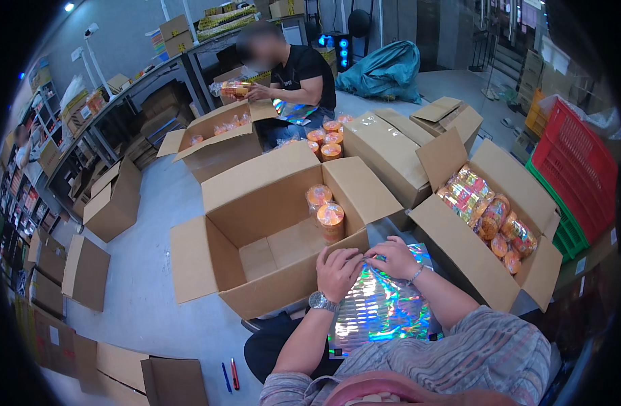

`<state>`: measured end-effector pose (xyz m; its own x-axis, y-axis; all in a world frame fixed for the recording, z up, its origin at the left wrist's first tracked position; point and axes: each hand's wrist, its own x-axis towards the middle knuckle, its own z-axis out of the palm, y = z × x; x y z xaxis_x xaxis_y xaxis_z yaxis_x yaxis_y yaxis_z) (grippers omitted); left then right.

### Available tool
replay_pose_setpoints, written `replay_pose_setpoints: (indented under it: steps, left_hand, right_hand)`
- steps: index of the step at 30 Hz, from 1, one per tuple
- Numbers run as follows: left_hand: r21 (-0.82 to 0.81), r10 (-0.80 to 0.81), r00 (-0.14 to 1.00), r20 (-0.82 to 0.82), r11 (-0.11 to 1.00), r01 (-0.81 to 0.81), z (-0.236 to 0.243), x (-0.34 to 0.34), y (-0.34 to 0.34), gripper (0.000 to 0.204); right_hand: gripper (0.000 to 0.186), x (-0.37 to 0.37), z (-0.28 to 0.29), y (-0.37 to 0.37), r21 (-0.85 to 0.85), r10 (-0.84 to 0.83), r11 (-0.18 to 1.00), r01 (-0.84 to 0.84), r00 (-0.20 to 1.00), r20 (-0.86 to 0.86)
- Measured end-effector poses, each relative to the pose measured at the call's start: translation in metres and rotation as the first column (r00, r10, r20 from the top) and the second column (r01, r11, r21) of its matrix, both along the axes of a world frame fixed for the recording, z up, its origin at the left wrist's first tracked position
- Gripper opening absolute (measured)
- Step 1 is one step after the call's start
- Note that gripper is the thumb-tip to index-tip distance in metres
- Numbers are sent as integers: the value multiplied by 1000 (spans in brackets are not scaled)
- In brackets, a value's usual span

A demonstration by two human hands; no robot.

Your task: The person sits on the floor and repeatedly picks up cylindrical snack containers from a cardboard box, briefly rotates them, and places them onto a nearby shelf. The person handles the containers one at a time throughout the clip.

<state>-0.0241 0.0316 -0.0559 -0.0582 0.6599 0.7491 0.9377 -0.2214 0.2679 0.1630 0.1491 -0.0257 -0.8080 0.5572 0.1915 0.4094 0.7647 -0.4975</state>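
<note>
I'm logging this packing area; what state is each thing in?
Middle box: open, two orange tubs inside
Right box: open, wrapped packs inside
Back box: looks shut
Far box: open, orange packs inside
Foil: spread out, creased
Left hand: grip closed on foil
Right hand: grip closed on foil
Pens: lying on floor
Teal sack: slumped on floor

Left grip (337, 272) and right grip (393, 258) pinch the upper edge of an iridescent film (385, 308) | open carton (263, 292) ahead — two orange canisters (332, 227) at its right end | right-side carton (452, 247) — wrapped packs (467, 193) inside | co-worker (303, 73) holds a wrapped bundle (234, 89)
</note>
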Motion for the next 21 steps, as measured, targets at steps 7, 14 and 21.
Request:
replay_pose_setpoints:
  steps: [7,14,21]
  left_hand:
    - [-71,26,999,19,997,-25,2,-1,-2,21]
    - [-82,-12,1000,18,997,14,-1,1,-2,20]
    - [-39,-12,1000,5,999,13,-8,1,-2,17]
  right_hand:
    - [20,-2,-6,3,18,-8,1000,8,1000,-16]
    - [19,-2,-5,2,27,0,1000,2,998,-67]
    - [17,-4,-7,2,13,-17,1000,18,998,-57]
